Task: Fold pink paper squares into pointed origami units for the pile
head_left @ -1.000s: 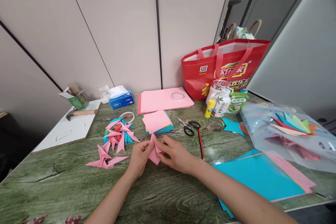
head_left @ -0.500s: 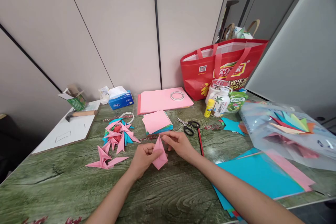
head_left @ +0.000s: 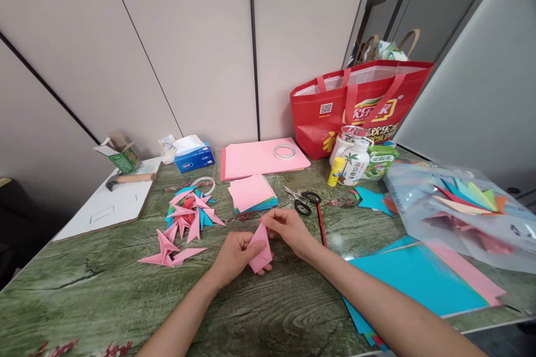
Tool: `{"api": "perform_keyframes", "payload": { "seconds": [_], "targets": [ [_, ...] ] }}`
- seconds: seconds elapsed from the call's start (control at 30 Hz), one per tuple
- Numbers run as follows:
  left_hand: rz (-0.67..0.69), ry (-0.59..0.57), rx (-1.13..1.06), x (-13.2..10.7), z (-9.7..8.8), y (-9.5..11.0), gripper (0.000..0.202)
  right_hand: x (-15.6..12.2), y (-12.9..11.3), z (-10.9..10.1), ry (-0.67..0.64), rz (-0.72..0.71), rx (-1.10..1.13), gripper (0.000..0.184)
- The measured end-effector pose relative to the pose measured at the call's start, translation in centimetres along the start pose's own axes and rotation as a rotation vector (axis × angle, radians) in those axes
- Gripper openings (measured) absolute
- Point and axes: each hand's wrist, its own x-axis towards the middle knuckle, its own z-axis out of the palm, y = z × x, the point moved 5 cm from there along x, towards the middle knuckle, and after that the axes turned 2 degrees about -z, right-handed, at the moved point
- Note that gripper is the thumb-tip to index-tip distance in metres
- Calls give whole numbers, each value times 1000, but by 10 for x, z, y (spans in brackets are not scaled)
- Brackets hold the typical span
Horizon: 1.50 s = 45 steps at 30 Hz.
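Observation:
A folded piece of pink origami paper, shaped like a narrow kite, is held up over the table between both hands. My left hand is closed on its lower part, thumb across the front and fingers behind. At the upper tip, my right hand pinches the paper between thumb and fingers. Just beyond the hands lies a stack of small square papers, pink on top. Left of them is a pile of folded pink, blue and red paper pieces, with a few pink ones nearer me.
Scissors and a red pencil lie right of the stack. A glue stick, a white bottle and a red bag stand behind. Blue sheets lie at right; a hammer rests on a white board at left.
The pink paper has tilted slightly, and the right hand's fingers have closed in on its tip. The left hand's fingertips now show below the paper. The view has shifted slightly.

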Motion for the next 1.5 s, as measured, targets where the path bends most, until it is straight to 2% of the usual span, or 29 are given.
{"api": "perform_keyframes", "payload": {
  "seconds": [0.2, 0.33, 0.63, 0.8, 1.0, 1.17, 1.23, 1.5],
  "targets": [
    [15, 8, -45, 0, -1, -1, 32, -1, 0, 5, -42, 11, -36, 29],
    [6, 40, -101, 0, -2, 0, 34, -3, -5, 8, -92, -50, -64, 26],
    [-67, 1, -211, -1, 0, 0, 41, -1, -2, 2, -22, -39, -52, 26],
    [-82, -55, -193, -2, 1, -1, 37, -2, -5, 1, 12, -136, -123, 20],
    [-53, -51, -181, -1, 1, -3, 35, -6, -10, 2, 54, -223, -144, 17],
    [-25, 19, -197, 0, -4, -3, 33, -4, -13, 7, -102, -205, -95, 13],
    [-19, 30, -208, 1, -5, -2, 33, -4, -12, 6, -139, -163, -88, 18],
    [-41, 13, -242, -1, -3, 1, 36, -4, -11, 2, -79, -176, -144, 20]
  ]
}}
